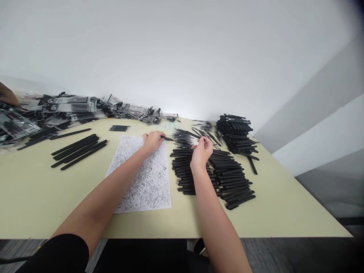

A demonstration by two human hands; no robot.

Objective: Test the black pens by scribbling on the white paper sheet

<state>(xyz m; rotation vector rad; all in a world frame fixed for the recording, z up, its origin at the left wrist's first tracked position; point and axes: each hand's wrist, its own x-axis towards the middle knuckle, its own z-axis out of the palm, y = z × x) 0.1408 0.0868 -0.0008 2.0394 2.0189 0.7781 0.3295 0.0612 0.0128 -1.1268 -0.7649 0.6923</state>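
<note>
My left hand (153, 141) is closed around a slim black pen part (168, 139), whose tip points right, above the top edge of a scribbled sheet of paper (143, 189). Between the fingertips of my right hand (202, 151) is a black pen (192, 133), slanting up to the left. Beneath that hand lie rows of black pen barrels (233, 178), partly hidden by my wrist. Just beyond, thin dark refills (182, 139) are spread in a loose bunch between both hands.
Several black pens (79, 149) lie at the left, near a small row of refills (119, 128). Clear packets (71, 104) are heaped along the wall. A stack of black pens (234, 131) stands at the back right. Another person's arm (8, 94) shows at far left.
</note>
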